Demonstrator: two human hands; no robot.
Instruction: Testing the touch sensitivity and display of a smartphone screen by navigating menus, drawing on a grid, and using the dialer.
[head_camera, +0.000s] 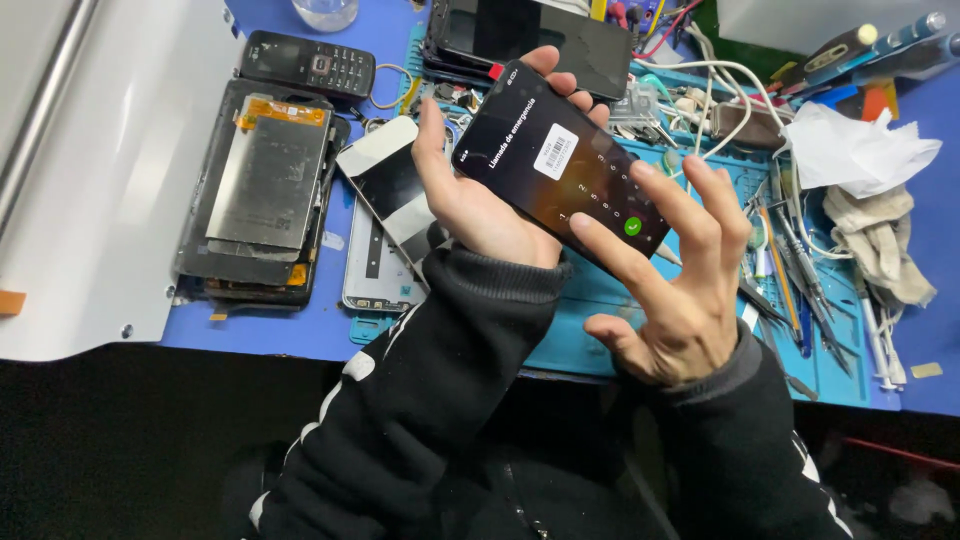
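Note:
My left hand (470, 195) grips a black smartphone (545, 150) from beneath, thumb on its left edge and fingertips curled over its top edge. The screen is lit and shows a number pad with a green call button; a white barcode sticker sits near its middle. My right hand (675, 285) is spread out at the phone's lower right, index fingertip touching the lower part of the screen. Both arms wear black sleeves with white stripes.
A blue work mat (600, 330) lies under the hands. Left of it are stacked disassembled screens (265, 190), a white phone panel (385, 215) and a black keypad phone (310, 65). Tweezers and tools (800, 270), cables (715, 100), crumpled tissue (860, 150) lie right. Another dark phone (530, 35) lies behind.

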